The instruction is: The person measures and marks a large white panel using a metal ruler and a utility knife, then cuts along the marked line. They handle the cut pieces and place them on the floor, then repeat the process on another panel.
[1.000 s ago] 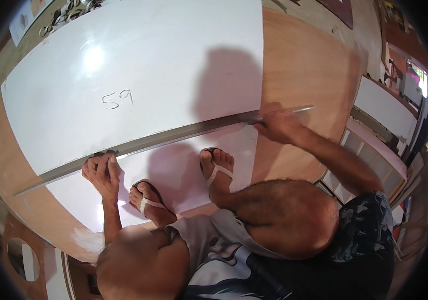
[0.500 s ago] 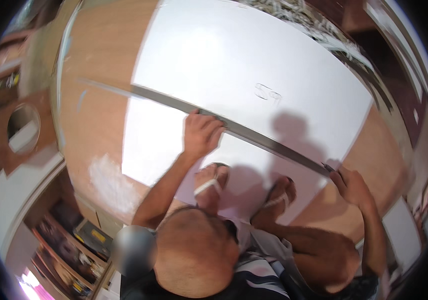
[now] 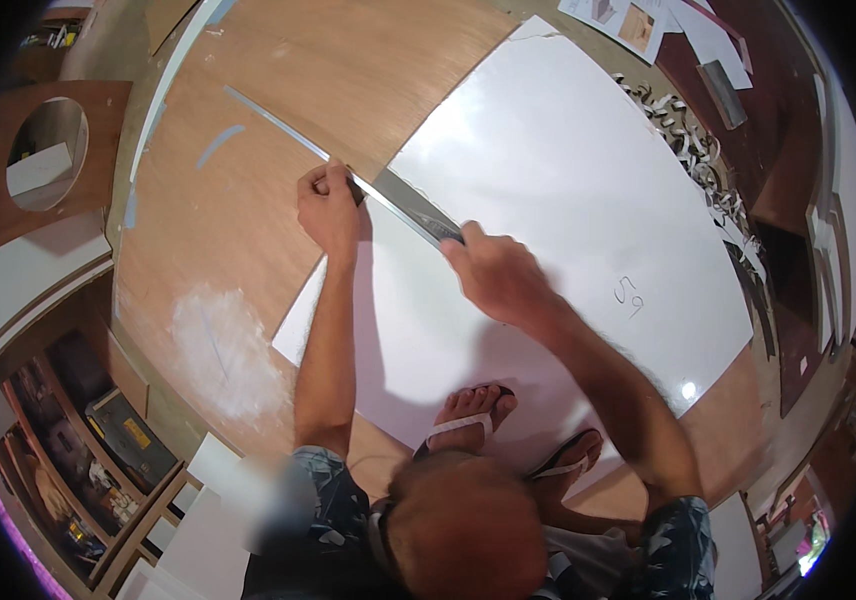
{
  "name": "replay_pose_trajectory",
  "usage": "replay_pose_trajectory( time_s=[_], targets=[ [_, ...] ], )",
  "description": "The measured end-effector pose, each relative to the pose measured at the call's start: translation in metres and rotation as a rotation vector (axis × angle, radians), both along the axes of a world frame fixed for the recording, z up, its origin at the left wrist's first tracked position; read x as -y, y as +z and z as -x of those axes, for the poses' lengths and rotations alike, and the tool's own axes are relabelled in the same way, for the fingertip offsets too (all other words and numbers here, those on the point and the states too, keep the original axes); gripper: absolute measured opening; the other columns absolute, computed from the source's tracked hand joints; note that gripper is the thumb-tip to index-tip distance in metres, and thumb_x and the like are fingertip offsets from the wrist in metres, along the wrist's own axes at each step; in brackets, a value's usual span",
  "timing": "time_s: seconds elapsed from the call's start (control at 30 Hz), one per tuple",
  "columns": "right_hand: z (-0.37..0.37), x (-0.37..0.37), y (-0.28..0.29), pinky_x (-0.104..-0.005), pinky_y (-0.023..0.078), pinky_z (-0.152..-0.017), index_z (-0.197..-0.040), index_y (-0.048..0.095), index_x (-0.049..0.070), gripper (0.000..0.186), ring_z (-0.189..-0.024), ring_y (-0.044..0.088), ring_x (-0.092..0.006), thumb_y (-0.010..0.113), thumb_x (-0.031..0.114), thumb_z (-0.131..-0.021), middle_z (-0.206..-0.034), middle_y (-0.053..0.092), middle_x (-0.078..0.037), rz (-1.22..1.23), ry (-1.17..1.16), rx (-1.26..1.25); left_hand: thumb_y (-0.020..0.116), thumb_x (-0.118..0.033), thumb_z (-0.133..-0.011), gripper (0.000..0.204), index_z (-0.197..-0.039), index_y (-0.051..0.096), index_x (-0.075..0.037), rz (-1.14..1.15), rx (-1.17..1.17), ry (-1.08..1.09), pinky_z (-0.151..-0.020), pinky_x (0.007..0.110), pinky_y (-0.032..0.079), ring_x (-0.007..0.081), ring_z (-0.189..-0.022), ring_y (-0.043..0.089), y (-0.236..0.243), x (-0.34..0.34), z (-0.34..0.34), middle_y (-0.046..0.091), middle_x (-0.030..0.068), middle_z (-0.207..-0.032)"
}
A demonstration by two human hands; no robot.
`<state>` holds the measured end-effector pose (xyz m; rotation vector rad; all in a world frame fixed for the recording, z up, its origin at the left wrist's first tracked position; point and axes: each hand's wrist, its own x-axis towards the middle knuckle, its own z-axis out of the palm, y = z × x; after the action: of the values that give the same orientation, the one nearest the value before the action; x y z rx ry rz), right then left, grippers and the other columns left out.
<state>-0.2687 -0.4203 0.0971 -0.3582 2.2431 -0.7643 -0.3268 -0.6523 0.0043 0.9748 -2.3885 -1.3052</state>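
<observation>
A long metal straightedge (image 3: pixel 278 120) runs slantwise from the bare plywood onto a white sheet (image 3: pixel 568 160). My left hand (image 3: pixel 328 215) has its fingers curled round the straightedge near the sheet's edge, with a small dark part showing beside the fingers. Farther right, my right hand (image 3: pixel 503 275) is closed at the near end of the straightedge, thumb and fingers pressed together. A dark grey strip (image 3: pixel 418 205) shows beside the bar between the two hands. Whether my right hand also holds a small tool is hidden by its fingers. Handwritten marks lie on the sheet to the right.
Under the sheet lies a large plywood board (image 3: pixel 348 60) with a whitish patch at left. My sandalled feet (image 3: pixel 473 415) stand on the sheet. Curled offcuts (image 3: pixel 683 135) lie along the right side. A brown panel with an oval hole (image 3: pixel 98 170) and a shelf with a toolbox (image 3: pixel 133 440) are at left.
My right hand has moved left and away from me, closer to my left hand. My left hand and the straightedge have shifted left and farther off. The pointed tip at my right hand no longer shows.
</observation>
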Motion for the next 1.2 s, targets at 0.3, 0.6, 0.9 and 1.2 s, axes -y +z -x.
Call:
replay_pose_trajectory(
  time_s=[0.3,0.6,0.9,1.2],
  targets=[
    [0.033,0.064,-0.026,-0.0555,0.056,-0.076,-0.11,0.066,-0.003,0.035,-0.087,0.071,-0.0456,0.047,0.026,-0.104,-0.095,0.071,-0.026,-0.04,-0.124,0.183,0.074,-0.044,-0.092,0.039,-0.089,0.068,-0.005,0.03,0.166,0.08,-0.065,0.031,0.049,0.0127,-0.064,0.06,0.001,-0.02,0.005,0.067,0.0004,-0.071],
    [0.06,0.078,-0.034,-0.0566,0.057,-0.079,-0.104,0.068,-0.006,0.045,-0.089,0.072,-0.0471,0.043,0.031,-0.106,-0.095,0.072,-0.027,-0.03,-0.126,0.205,0.07,-0.046,-0.096,0.042,-0.082,0.067,-0.007,-0.012,0.13,0.1,-0.06,0.032,0.047,0.0128,-0.059,0.059,-0.003,-0.016,0.011,0.065,0.0005,-0.066],
    [0.086,0.073,-0.031,-0.0583,0.059,-0.078,-0.095,0.071,-0.008,0.058,-0.086,0.073,-0.0495,0.037,0.037,-0.108,-0.09,0.073,-0.028,0.028,-0.01,0.189,0.069,-0.048,-0.097,0.047,-0.076,0.066,-0.006,0.115,0.114,0.115,-0.054,0.034,0.043,0.0131,-0.055,0.055,-0.006,-0.022,0.018,0.061,0.0,-0.061],
    [0.072,0.045,-0.023,-0.0552,0.061,-0.07,-0.09,0.074,-0.007,0.06,-0.077,0.074,-0.0456,0.038,0.038,-0.109,-0.08,0.073,-0.026,0.069,-0.068,0.302,0.067,-0.042,-0.101,0.046,-0.08,0.065,0.0,0.116,-0.013,0.028,-0.056,0.031,0.043,0.0118,-0.059,0.053,-0.015,-0.022,0.017,0.063,0.0028,-0.065]
  ],
)
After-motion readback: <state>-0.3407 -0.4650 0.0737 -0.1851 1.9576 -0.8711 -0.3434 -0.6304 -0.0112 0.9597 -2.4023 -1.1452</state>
